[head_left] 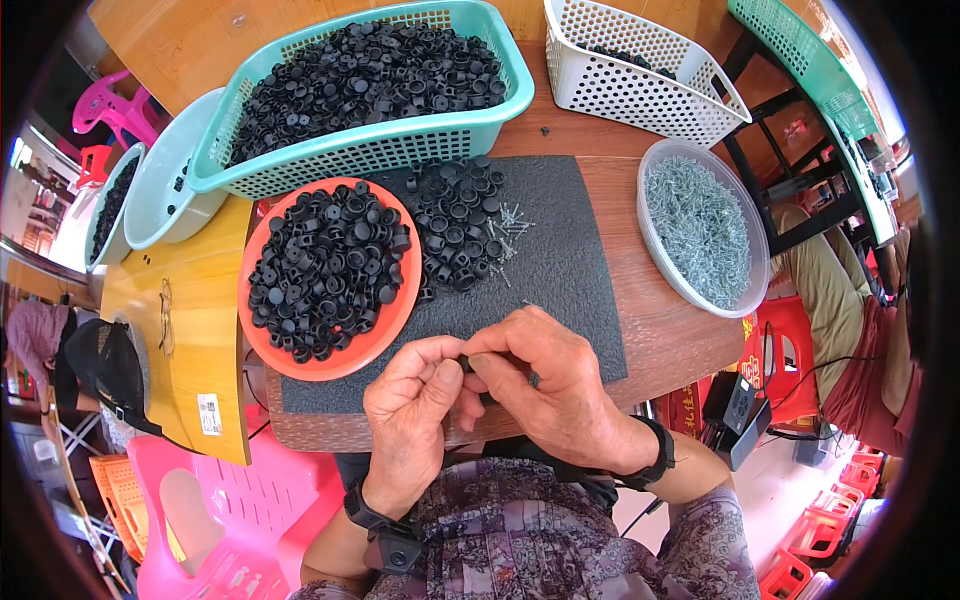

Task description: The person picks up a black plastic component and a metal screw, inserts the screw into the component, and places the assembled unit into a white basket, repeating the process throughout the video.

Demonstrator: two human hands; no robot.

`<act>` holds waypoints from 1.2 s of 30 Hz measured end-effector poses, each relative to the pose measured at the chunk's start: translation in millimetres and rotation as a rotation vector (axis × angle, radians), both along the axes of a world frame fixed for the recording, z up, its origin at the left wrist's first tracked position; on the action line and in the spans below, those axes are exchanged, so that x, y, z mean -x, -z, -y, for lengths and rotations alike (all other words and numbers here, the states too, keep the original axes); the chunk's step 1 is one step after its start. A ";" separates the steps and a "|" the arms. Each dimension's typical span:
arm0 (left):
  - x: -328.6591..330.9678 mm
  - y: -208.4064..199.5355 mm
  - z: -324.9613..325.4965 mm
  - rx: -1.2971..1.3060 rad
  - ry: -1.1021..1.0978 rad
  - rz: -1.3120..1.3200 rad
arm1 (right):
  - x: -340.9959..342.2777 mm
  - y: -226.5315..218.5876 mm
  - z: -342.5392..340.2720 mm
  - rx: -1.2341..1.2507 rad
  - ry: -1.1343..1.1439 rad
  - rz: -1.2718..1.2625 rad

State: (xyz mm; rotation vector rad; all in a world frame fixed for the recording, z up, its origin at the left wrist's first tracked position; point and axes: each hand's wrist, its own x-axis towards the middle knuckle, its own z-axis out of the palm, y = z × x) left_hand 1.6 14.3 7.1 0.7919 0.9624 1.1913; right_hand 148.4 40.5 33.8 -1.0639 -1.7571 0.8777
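My left hand (408,408) and my right hand (548,392) meet over the near edge of the dark mat (560,250), fingertips pinched together. Between them is a small black plastic part (466,364), mostly hidden by the fingers. Whether a screw is also in the pinch I cannot tell. Beyond my hands, a loose pile of black plastic caps (460,225) lies on the mat with several small silver screws (508,228) along its right side. To the left, an orange-red plate (262,345) is heaped with the same black caps and overlaps the mat.
A large teal basket (380,150) full of black caps stands behind the plate. At the far right are a white basket (640,100) and a clear round tub (655,240) of screws. Light-blue basins (185,215) stand left; a pink chair (215,500) is below.
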 end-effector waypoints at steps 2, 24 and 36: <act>-1.1 -2.0 -0.2 0.008 0.000 0.015 | -0.9 -1.0 -2.0 0.001 0.003 0.024; 17.9 -1.8 -3.9 0.233 0.146 0.396 | -6.3 2.2 4.3 0.508 0.035 -0.524; 14.5 -1.1 -2.0 0.205 0.131 0.401 | 8.7 17.1 17.7 0.244 0.051 -0.474</act>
